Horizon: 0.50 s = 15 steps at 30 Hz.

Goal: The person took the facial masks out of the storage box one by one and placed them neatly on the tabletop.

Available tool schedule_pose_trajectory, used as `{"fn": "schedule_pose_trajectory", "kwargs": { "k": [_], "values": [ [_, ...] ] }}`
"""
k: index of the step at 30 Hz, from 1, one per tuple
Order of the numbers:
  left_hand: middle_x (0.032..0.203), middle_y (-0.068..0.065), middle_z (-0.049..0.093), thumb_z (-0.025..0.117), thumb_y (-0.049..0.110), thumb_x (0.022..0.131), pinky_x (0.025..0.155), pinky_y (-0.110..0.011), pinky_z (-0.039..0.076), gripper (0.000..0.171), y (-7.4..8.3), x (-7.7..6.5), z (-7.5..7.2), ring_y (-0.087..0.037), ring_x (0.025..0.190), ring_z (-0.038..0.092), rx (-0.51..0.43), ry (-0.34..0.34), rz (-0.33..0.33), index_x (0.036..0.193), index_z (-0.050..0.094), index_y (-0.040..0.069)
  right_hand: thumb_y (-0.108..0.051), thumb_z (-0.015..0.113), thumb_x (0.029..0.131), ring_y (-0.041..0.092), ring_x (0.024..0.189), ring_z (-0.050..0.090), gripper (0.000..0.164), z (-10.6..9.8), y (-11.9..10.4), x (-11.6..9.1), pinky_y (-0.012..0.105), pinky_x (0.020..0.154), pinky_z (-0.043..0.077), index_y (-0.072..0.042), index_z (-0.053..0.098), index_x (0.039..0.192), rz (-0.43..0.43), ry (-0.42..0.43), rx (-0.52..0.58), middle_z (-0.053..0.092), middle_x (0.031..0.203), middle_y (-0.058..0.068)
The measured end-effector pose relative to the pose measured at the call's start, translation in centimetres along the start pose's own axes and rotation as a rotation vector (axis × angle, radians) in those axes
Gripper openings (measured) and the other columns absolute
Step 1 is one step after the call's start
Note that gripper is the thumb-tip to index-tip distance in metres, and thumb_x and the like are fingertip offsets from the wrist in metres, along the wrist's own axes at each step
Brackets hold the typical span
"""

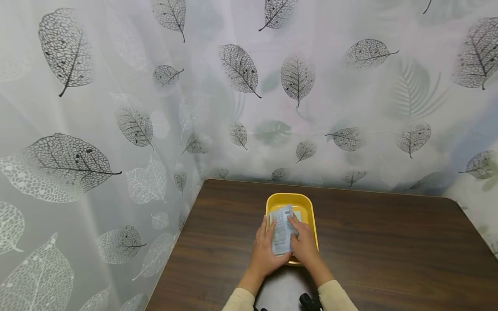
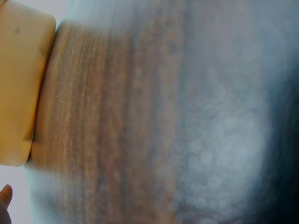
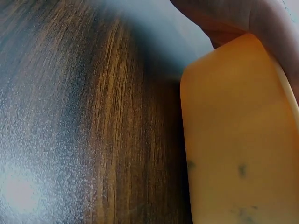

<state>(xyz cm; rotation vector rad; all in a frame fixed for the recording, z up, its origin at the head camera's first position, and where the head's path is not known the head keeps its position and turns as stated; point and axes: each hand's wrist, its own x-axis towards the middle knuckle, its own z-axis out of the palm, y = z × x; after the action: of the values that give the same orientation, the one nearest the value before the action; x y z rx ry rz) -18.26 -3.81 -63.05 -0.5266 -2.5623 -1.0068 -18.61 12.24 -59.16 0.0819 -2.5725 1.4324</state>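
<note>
A pale printed packet (image 1: pixel 281 235) with a small dark code near its top lies between both hands, over a yellow tray (image 1: pixel 289 197). My left hand (image 1: pixel 264 250) holds its left side and lower edge. On the other side, my right hand (image 1: pixel 305 244) grips the packet's right edge, thumb and fingers bent against it. Another pale piece (image 1: pixel 298 215) shows from beneath the packet at the right. In the wrist views, the tray's outer wall (image 2: pixel 21 88) appears at the left, and part of the right hand (image 3: pixel 229 14) reaches over the rim. The packet is hidden there.
The tray stands on a dark wood-grain table (image 1: pixel 389 242), close to its front. A leaf-patterned curtain (image 1: pixel 249 112) hangs behind the table and along its left side. A black object (image 1: pixel 310 301) sits low in front, by the right sleeve (image 1: pixel 335 297).
</note>
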Motion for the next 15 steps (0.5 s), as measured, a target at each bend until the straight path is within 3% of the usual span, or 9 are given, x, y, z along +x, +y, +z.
{"fn": "schedule_pose_trajectory", "kwargs": {
  "k": [10,13,15],
  "values": [
    [0.163,-0.022,0.035,0.082,0.053,0.071,0.098,-0.060,0.050,0.099,-0.17,-0.13,0.17,-0.042,0.135,0.051,0.015,0.018,0.016,0.154,0.044,0.016,0.008,0.047,0.094,0.041,0.140,0.050,0.047,-0.01,-0.16,0.04,0.057,0.113,0.040,-0.002,0.063,0.138,0.009,0.169,0.048,0.059,0.146,0.020],
    [0.165,-0.020,0.033,0.082,0.053,0.070,0.100,-0.059,0.050,0.100,-0.22,-0.13,0.21,-0.041,0.137,0.050,0.009,0.009,0.005,0.155,0.043,0.018,0.008,0.047,0.094,0.034,0.136,0.056,0.047,-0.04,-0.07,-0.02,0.032,0.110,0.046,-0.005,0.066,0.135,0.016,0.227,0.089,0.063,0.142,0.014],
    [0.165,-0.020,0.032,0.082,0.053,0.070,0.100,-0.059,0.050,0.100,-0.21,-0.14,0.24,-0.040,0.138,0.049,0.008,0.006,0.002,0.156,0.043,0.019,0.008,0.048,0.095,0.030,0.127,0.063,0.047,-0.10,-0.04,-0.14,0.016,0.099,0.046,-0.008,0.068,0.134,0.035,0.261,0.111,0.066,0.139,0.011]
  ]
}}
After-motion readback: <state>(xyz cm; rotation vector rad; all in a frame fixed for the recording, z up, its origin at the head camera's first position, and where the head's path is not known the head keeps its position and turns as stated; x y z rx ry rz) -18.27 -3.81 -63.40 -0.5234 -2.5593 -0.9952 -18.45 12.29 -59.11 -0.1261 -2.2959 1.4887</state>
